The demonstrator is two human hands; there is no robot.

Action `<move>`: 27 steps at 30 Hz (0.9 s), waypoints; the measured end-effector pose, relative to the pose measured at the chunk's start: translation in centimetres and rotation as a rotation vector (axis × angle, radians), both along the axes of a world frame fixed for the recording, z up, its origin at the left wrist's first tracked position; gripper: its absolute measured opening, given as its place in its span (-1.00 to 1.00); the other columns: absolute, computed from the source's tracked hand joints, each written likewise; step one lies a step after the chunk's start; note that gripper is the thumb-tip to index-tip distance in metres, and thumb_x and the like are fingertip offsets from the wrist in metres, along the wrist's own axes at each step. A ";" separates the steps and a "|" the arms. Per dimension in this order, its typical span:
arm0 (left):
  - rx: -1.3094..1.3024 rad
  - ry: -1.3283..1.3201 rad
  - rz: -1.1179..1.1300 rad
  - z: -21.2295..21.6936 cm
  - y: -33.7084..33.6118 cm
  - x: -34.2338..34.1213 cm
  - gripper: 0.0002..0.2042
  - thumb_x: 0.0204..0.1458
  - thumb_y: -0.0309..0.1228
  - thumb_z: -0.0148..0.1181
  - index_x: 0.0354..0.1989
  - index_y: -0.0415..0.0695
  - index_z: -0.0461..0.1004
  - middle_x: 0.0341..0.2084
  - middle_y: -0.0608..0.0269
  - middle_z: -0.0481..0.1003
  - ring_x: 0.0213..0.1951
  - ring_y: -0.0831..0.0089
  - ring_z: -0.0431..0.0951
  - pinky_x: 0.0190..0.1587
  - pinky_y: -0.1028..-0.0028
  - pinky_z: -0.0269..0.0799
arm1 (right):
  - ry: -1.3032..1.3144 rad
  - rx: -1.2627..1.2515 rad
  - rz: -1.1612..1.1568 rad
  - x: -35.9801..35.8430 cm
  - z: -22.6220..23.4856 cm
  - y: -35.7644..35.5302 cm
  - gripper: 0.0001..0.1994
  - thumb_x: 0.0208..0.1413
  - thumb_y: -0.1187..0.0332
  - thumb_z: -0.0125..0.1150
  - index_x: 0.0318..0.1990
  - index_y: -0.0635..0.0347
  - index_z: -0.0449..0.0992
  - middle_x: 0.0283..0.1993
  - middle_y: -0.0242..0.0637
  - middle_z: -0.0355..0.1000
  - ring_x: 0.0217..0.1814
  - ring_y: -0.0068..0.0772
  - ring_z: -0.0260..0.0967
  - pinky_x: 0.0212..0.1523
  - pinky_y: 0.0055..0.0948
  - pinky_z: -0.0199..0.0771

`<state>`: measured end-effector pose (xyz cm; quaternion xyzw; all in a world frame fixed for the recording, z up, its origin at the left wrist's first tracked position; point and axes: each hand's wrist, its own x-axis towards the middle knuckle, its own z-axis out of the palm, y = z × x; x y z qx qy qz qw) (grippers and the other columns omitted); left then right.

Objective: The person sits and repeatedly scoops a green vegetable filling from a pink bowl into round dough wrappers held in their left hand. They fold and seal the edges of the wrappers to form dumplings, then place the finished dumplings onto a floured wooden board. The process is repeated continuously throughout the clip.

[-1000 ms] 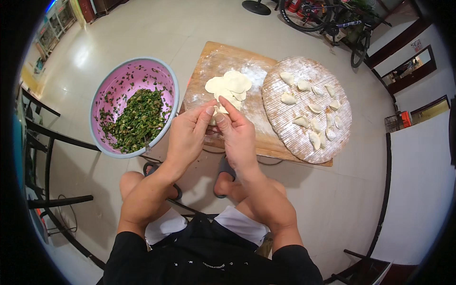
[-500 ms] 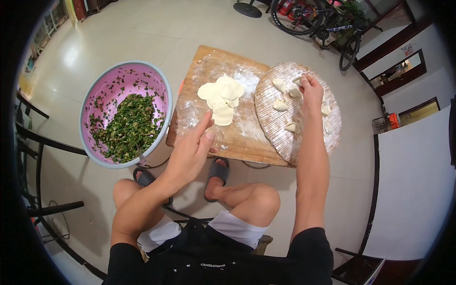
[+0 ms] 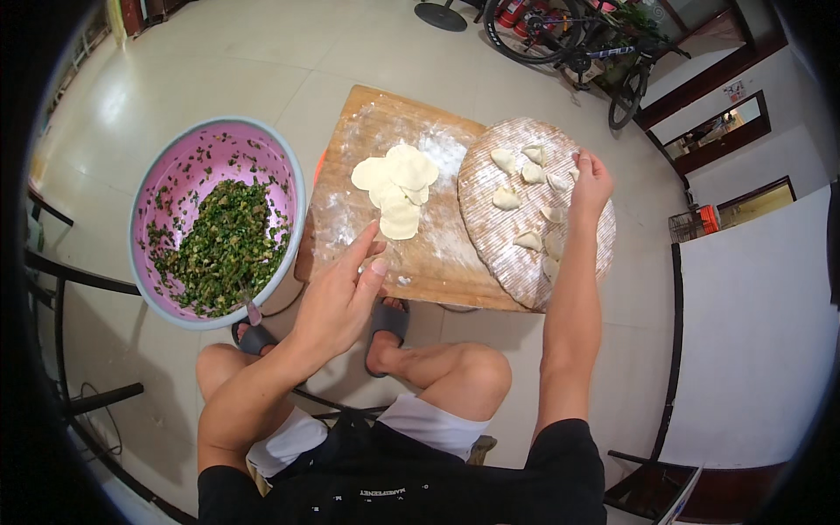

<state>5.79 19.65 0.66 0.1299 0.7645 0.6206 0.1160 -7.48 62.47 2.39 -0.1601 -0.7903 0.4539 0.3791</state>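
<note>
My left hand [image 3: 339, 293] is held over the near left part of the wooden board [image 3: 446, 276], index finger and thumb apart, with nothing in it. Just beyond its fingertips lies an overlapping pile of round dough wrappers [image 3: 398, 188]. At the right side of a floured, ribbed round mat [image 3: 490, 219], my right hand [image 3: 593, 185] has its fingers pinched together at a pale dumpling [image 3: 574, 174], mostly covered by the fingers. Several folded dumplings [image 3: 505, 199] rest on the mat; my right hand and forearm hide part of its right side.
Left of the board stands a pink basin [image 3: 302, 175] of chopped green filling [image 3: 223, 241], with a utensil handle [image 3: 253, 313] at its near rim. Black metal bars [image 3: 83, 269] run beside it. My sandalled feet are below the board. A bicycle [image 3: 569, 44] stands at the far right.
My right hand has moved right, away from a dumpling toward the back of the mat, which now lies uncovered. The view has shifted slightly; my left hand stays by the wrappers.
</note>
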 end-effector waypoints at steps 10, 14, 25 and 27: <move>-0.116 0.036 0.064 -2.3 -1.0 0.0 -0.48 0.23 -0.26 0.13 0.30 -0.29 0.33 -0.03 -0.10 0.59 -0.31 0.11 0.65 -0.13 0.25 0.52 | -0.506 0.246 0.487 5.5 -3.2 -17.6 -0.65 0.21 0.18 0.22 -0.15 0.36 0.66 -0.19 -0.02 0.62 -0.15 -0.13 0.56 -0.08 -0.24 0.50; -0.197 0.070 0.060 -2.5 -1.8 -0.2 -0.49 0.22 -0.35 0.17 0.30 -0.34 0.32 -0.03 -0.04 0.59 -0.33 0.33 0.67 -0.20 0.36 0.55 | -0.668 0.368 0.467 5.8 -4.2 -21.2 -0.63 0.16 0.13 0.29 -0.29 0.39 0.61 -0.27 0.05 0.55 -0.21 0.03 0.49 -0.16 -0.17 0.46; -0.184 0.130 0.090 -3.1 -2.1 0.1 -0.47 0.15 -0.35 0.22 0.28 -0.30 0.35 -0.07 -0.04 0.60 -0.41 0.31 0.62 -0.23 0.33 0.54 | -0.266 0.558 0.410 1.3 -6.7 -22.5 -0.53 0.02 0.11 0.40 -0.05 0.32 0.57 -0.02 -0.03 0.52 0.07 0.07 0.42 0.11 -0.13 0.40; -0.185 0.128 0.084 -3.0 -2.2 0.1 -0.47 0.15 -0.35 0.23 0.28 -0.30 0.36 -0.09 -0.05 0.60 -0.41 0.28 0.62 -0.24 0.32 0.54 | -0.349 0.581 0.468 0.3 -7.1 -22.8 -0.58 0.00 0.13 0.38 -0.06 0.23 0.64 0.04 -0.05 0.54 0.10 0.03 0.44 0.14 -0.16 0.42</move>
